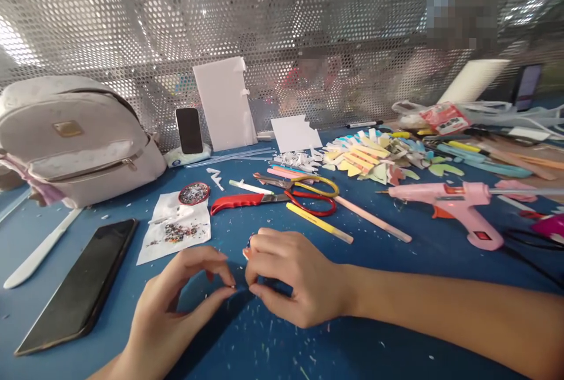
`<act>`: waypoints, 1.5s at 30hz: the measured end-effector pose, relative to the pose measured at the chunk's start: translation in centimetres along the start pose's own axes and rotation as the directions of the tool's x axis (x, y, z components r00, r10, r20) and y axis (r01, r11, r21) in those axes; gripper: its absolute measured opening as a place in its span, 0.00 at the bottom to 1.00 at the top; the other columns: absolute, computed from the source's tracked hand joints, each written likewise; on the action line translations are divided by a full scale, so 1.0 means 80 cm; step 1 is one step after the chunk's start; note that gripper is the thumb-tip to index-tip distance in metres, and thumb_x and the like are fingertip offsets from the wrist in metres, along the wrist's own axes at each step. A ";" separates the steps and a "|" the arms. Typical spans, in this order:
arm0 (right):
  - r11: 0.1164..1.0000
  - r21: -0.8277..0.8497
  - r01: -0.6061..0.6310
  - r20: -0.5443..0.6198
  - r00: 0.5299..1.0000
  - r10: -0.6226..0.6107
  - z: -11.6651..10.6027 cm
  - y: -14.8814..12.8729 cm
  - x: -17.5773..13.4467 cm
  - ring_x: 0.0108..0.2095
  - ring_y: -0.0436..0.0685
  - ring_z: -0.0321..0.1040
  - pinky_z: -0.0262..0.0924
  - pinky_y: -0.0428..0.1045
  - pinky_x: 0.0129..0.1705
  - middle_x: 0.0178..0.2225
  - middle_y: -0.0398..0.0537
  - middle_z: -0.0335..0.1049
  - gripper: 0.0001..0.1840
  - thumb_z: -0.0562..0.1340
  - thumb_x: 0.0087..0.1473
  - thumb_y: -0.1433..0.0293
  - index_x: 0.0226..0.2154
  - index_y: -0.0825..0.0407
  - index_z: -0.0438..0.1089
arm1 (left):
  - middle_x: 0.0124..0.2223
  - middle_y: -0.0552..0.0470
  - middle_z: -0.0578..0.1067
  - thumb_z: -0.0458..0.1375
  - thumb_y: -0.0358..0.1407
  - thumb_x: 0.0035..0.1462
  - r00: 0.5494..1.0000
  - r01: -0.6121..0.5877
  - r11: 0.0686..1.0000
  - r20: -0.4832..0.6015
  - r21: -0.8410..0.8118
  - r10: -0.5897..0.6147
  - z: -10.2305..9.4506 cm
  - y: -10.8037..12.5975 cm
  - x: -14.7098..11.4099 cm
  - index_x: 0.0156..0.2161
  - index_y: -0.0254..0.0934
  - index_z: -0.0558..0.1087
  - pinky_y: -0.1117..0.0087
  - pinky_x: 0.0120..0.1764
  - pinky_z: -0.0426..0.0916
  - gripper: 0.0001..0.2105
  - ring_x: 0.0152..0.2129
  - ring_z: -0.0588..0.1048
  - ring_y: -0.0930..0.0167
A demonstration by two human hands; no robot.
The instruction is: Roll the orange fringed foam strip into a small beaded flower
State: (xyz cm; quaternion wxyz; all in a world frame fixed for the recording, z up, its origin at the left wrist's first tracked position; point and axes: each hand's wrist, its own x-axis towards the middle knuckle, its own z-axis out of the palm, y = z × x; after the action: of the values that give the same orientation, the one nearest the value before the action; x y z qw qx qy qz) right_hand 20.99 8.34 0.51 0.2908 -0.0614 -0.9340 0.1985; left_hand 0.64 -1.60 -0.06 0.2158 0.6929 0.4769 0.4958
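My left hand (176, 298) pinches thumb and forefinger together on a speck too small to name. Just right of it, my right hand (295, 277) is closed around a small orange-and-white piece (247, 253), mostly hidden behind the fingers. Beyond my left hand lies a white paper sheet (152, 239) with small multicoloured bits (176, 233) scattered on it. A round red-rimmed dish (194, 193) of similar bits rests at the sheet's top edge. Past my right hand are scissors (315, 201) with red and yellow handles, a red-handled cutter (238, 202) and a yellow marker (319, 222).
A pink glue gun (453, 198) lies at the right, its cord trailing. Paper scraps (374, 154) are heaped at the back. On the left are a dark phone (83, 286), a white knife-shaped tool (42, 251) and a pale backpack (79, 145). A perforated metal panel (264, 22) stands behind.
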 end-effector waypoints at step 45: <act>0.999 -0.044 0.014 -0.008 1.000 -0.014 0.003 -0.001 -0.004 0.29 0.52 0.56 0.52 0.47 0.29 0.29 0.45 0.62 0.06 0.55 0.57 0.71 0.31 0.53 0.68 | 0.33 0.57 0.79 0.62 0.23 0.54 0.998 0.046 0.999 -0.043 -0.009 -0.046 0.004 0.002 -0.005 0.44 0.43 0.72 0.74 0.38 0.73 0.15 0.30 0.78 0.72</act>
State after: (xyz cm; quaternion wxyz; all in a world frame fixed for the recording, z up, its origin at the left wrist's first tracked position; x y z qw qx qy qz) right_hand 21.10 8.12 0.21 0.2947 -0.0620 -0.9373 0.1754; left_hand 0.97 -1.98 -0.27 0.2196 0.6702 0.4952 0.5073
